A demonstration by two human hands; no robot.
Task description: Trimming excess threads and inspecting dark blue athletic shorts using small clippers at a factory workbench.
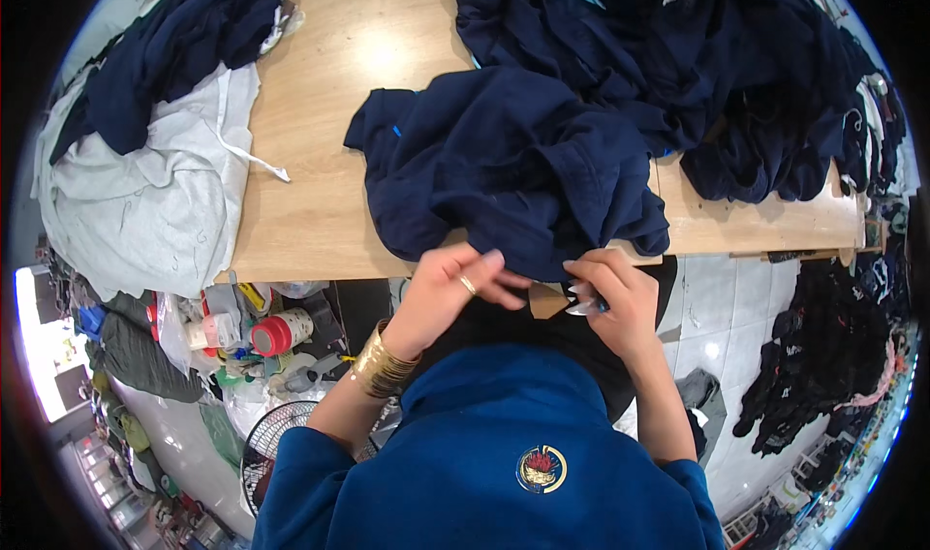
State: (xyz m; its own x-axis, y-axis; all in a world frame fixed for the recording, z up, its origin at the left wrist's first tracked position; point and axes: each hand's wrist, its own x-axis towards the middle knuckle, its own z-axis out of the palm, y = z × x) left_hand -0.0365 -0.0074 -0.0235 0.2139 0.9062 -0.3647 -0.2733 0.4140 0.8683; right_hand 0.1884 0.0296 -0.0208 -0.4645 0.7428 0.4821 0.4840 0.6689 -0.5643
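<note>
A navy garment of soft fabric lies bunched at the table's front edge, its near edge between my hands. My left hand, with a ring and gold bangles at the wrist, pinches that edge between thumb and fingers. My right hand is closed around small thread snips, partly hidden by the fingers, with silver blades and a bit of blue showing. Its fingertips touch the garment's edge just right of my left hand.
More navy garments are heaped at the back right of the wooden table. A light grey garment with a white drawstring lies left, under navy cloth. Below stand a red-and-white container and a fan. Black clothes hang right.
</note>
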